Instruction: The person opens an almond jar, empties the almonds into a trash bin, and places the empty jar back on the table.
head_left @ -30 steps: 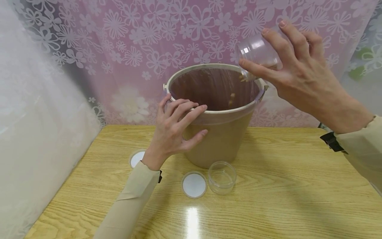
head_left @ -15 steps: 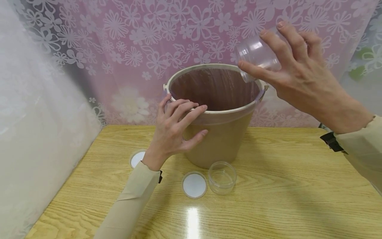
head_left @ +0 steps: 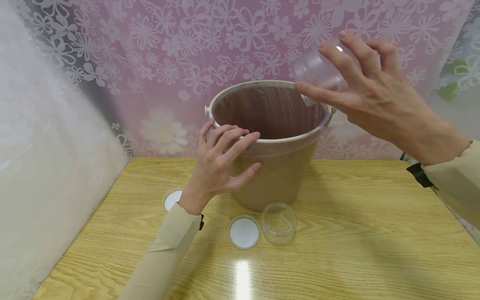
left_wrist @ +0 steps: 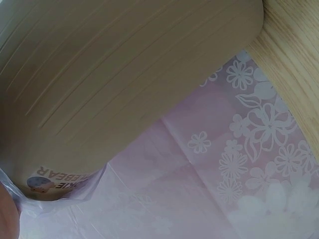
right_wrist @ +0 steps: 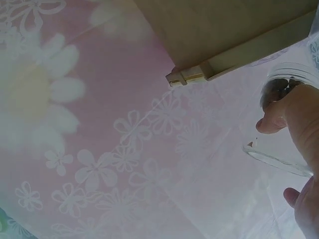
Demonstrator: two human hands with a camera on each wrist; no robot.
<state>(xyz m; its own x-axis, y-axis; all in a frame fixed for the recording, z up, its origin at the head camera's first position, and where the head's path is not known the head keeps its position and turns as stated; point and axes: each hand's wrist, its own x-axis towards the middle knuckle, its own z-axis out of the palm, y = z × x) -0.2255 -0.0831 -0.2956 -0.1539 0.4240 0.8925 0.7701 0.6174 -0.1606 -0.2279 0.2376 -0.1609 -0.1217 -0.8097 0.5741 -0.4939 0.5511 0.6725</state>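
My right hand (head_left: 378, 83) holds a clear plastic jar (head_left: 315, 71) by its sides, tilted mouth-down above the right rim of a tan trash can (head_left: 273, 175). In the right wrist view, dark shapes show through the jar (right_wrist: 295, 69) near its mouth; I cannot tell what they are. A tiny brown bit lies near its bottom edge. My left hand (head_left: 217, 162) rests its fingers on the can's near-left rim, thumb against the outer wall. A see-through liner bag (head_left: 270, 102) lines the can and folds over its rim; the bottom inside is hidden.
Before the can stand an uncovered clear round container (head_left: 279, 225) and a white-centred lid (head_left: 244, 233). Another such lid (head_left: 172, 199) lies partly behind the left wrist. The wooden table (head_left: 337, 250) ends at a pink flowered curtain (head_left: 168, 62).
Small pale pieces were falling from the jar a second ago; none are seen falling now. The right hand and jar have shifted slightly left and down. The left hand stays put.
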